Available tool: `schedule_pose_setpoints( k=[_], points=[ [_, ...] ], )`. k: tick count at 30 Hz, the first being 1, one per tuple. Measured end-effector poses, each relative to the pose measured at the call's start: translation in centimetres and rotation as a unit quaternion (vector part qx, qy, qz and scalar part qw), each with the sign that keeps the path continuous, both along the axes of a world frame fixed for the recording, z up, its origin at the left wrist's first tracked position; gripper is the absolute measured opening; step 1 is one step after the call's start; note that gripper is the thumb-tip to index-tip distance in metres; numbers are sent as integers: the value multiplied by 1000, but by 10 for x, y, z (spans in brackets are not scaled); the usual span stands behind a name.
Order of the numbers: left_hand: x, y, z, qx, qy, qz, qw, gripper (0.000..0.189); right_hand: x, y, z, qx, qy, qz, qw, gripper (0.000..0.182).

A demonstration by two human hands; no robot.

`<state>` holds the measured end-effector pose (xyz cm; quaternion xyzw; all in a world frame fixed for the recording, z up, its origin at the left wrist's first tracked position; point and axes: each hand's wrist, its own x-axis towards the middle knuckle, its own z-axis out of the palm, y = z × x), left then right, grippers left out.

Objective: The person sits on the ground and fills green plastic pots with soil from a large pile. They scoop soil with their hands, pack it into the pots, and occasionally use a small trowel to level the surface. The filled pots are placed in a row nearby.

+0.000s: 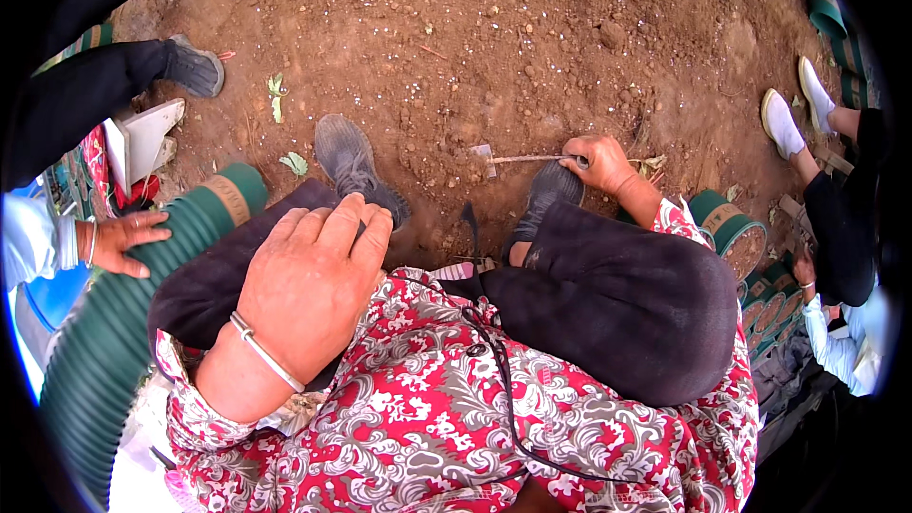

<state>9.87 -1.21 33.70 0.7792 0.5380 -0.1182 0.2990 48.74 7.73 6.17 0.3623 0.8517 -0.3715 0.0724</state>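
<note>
My right hand [597, 161] is closed around the near end of a thin stick [531, 158], just above my dark right shoe [547, 192]. A small clear plate [484, 159] sits at the stick's other end, against the brown soil [456, 71]. My left hand [313, 285], with a metal bangle [267, 356] on the wrist, is raised over my left thigh, its back to the camera. Its fingers point forward and lie close together; whether it holds anything under the palm is hidden.
At left, a co-worker's hand [128, 239] rests on a long stack of green plastic pots [114, 335]. Another person's white shoes [781, 122] are at right, near soil-filled green pots [734, 231]. A dark shoe [194, 68] and white boards [146, 139] are at upper left.
</note>
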Motion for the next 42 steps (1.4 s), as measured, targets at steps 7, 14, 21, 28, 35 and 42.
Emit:
schedule_pose_setpoints(
  k=[7,14,21,28,35,42],
  points=[
    [-7,-3,-10,-8,32,7,999,51,1,10,3,-46,17,13,999,19],
    [-2,3,-9,0,7,-2,1000,48,-45,-1,-17,-126,-2,-63,990,20],
    [-1,3,-8,-3,19,4,1000,49,-53,3,-17,-223,47,-168,959,14],
    [-2,0,-6,9,19,4,1000,50,-66,25,-8,-237,194,-430,849,14],
    [-5,6,-6,2,28,15,999,48,-42,56,40,-235,118,-362,894,9],
    [-1,1,-7,20,14,-9,1000,36,-27,28,-5,-257,63,-231,936,12]
  ],
)
